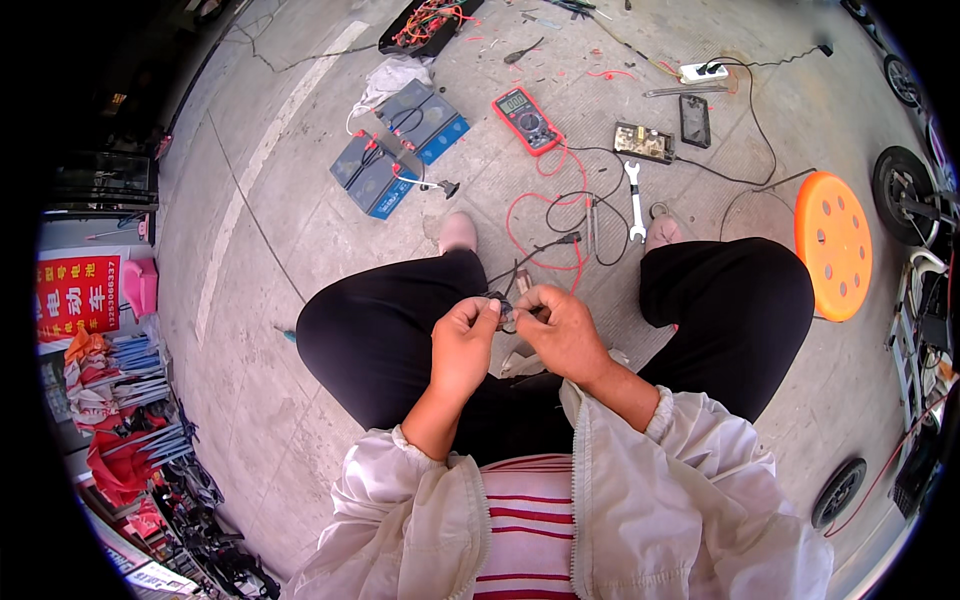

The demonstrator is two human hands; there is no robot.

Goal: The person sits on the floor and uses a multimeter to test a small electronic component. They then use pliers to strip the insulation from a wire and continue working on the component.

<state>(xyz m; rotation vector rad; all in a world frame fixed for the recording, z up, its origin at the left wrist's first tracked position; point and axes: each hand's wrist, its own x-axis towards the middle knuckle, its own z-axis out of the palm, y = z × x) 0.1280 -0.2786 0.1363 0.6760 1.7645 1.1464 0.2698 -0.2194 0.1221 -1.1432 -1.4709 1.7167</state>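
Close together between my knees, my left hand (465, 333) and my right hand (562, 330) are both closed in a pinch. Between their fingertips is a small dark piece (503, 304), perhaps a cable end; the fingers cover much of it. Just beyond, a black plug (569, 239) lies on its cord. Farther ahead, a red multimeter (526, 120) has red and black leads running back toward me. To its right sits an opened charger case (643, 142) showing its circuit board, beside its black cover (694, 120). An open-ended wrench (635, 203) lies near my right foot.
Blue-sided batteries (372, 174) stand ahead on the left, near a white cloth (393, 82). A black tray (448, 42) of wires lies far off. A white power strip (703, 73) is at far right. An orange stool (833, 250) stands beside my right knee; wheels (905, 195) line the right edge.
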